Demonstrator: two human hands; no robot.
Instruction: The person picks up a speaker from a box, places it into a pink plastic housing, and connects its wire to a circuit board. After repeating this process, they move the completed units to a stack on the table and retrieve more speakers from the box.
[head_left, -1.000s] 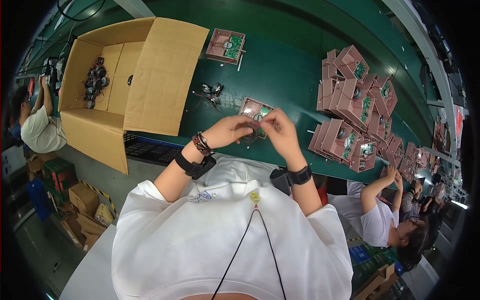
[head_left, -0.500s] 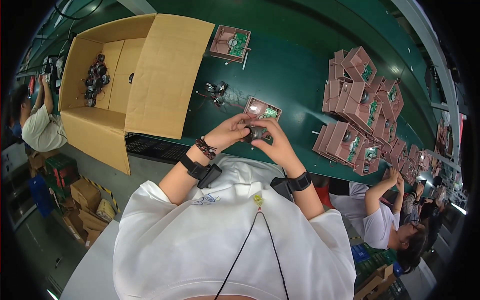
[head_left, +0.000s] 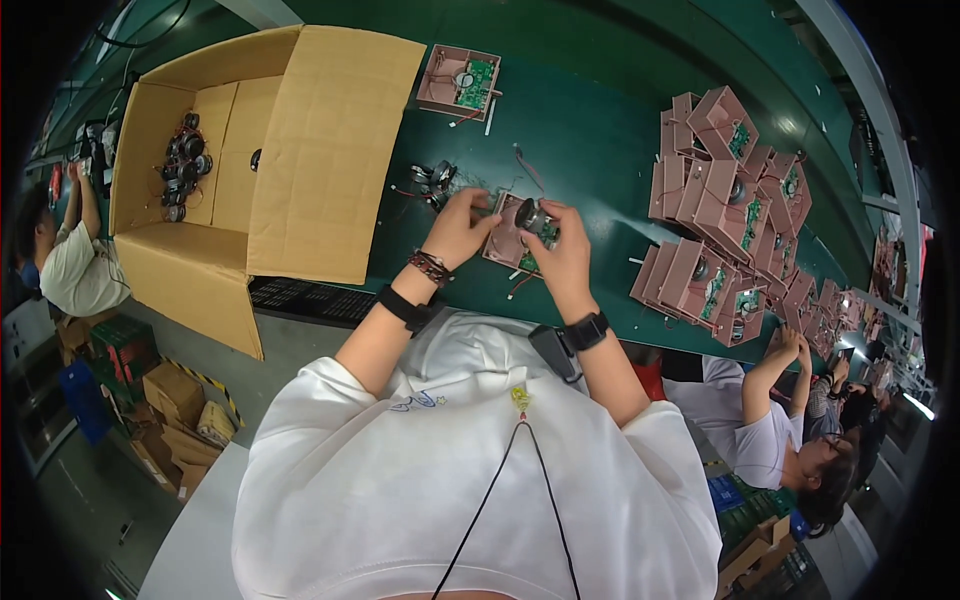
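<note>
A small round black speaker is in my right hand, pinched between thumb and fingers above a shallow pink plastic housing. The housing lies on the green bench and has a green circuit board in it, partly hidden by my right hand. At the housing's left wall, my left hand has its thumb and fingers closed on the edge. Beyond the housing, a thin wire stretches over the bench. Several loose speakers with wires lie just beyond my left hand.
An open cardboard box at the left has several speakers inside. Another pink housing with a board lies at the far side. Stacked pink housings fill the right. Co-workers sit at right and at far left.
Both hands have moved from near the bench's front edge to the housing. They have parted: the speaker is now in my right hand, above the housing, and my left is at its wall.
</note>
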